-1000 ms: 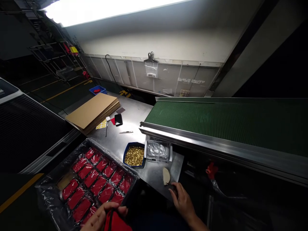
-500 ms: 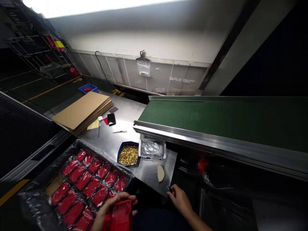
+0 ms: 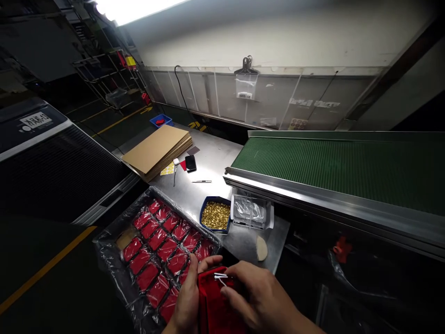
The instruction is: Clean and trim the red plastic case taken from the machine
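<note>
1. The left hand [image 3: 187,297] is closed around the side of a red pouch [image 3: 213,301], thumb across its top edge, holding it upright low in the view.
2. The right hand [image 3: 257,299] pinches a small silvery metal piece [image 3: 219,277] between thumb and fingertips, right at the top edge of the red pouch; whether the piece touches the cloth I cannot tell.
3. Both hands meet over the near edge of the steel surface [image 3: 212,169], almost touching each other.
4. Just left of the left hand lies a tray of red pouches [image 3: 156,241], lined with clear plastic film, the pouches in rows.
5. Beyond the hands, a blue bin of small brass parts [image 3: 215,215] sits beside a clear plastic box [image 3: 251,212], the two touching or nearly so.
6. A pale half-round piece [image 3: 261,248] lies on the surface just beyond the right hand.
7. Farther off, beyond the left hand, are a stack of cardboard sheets [image 3: 156,149], a black phone [image 3: 190,163] and a thin pen-like tool [image 3: 202,181].
8. A green conveyor belt [image 3: 333,167] runs beyond the right hand, well apart from it.
</note>
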A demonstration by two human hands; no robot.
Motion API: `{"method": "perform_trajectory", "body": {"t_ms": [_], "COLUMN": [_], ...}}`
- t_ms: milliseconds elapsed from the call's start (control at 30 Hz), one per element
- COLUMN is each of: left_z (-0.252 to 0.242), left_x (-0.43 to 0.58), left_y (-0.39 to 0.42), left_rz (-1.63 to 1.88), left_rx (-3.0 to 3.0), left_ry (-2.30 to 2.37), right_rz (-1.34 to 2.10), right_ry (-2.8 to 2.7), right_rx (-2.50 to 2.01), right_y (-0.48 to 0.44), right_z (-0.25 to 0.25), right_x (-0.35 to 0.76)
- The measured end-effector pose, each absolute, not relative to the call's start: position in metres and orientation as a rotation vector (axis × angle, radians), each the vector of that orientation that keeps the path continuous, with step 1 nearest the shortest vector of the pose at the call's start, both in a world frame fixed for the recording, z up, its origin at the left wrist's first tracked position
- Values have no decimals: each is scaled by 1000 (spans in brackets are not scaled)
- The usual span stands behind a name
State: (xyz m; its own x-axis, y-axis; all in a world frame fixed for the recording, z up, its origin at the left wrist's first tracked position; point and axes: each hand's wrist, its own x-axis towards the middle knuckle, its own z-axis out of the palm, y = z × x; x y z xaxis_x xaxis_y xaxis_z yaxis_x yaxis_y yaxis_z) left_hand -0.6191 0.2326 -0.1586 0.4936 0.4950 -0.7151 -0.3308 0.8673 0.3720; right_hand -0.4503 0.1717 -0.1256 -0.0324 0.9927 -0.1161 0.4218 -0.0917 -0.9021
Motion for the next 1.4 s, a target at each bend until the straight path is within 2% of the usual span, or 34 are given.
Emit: {"method": "perform_trajectory", "body": {"t_ms": [300, 900, 967, 1167, 1400], "left_z": [-150, -145, -143, -137, -142], "left_x": [-622, -618, -617, -610, -610], "left_y": [235, 235, 235, 236, 236], "left_rz": [567, 561, 550, 466, 427], "left_rx": [248, 408, 328, 49, 55], "left_ry": [950, 898, 885, 830, 796], "right_rz": [1028, 1224, 1094, 336, 258], "right_ry": [-1688, -1437, -1497, -1900, -1944], "right_rx": [-1611, -1491, -1491, -1424, -1308], "right_y": [184, 182, 180, 182, 188], "right_z": [-120, -118, -119, -126, -125], "right_x": [-469, -460, -453, -445, -455]}}
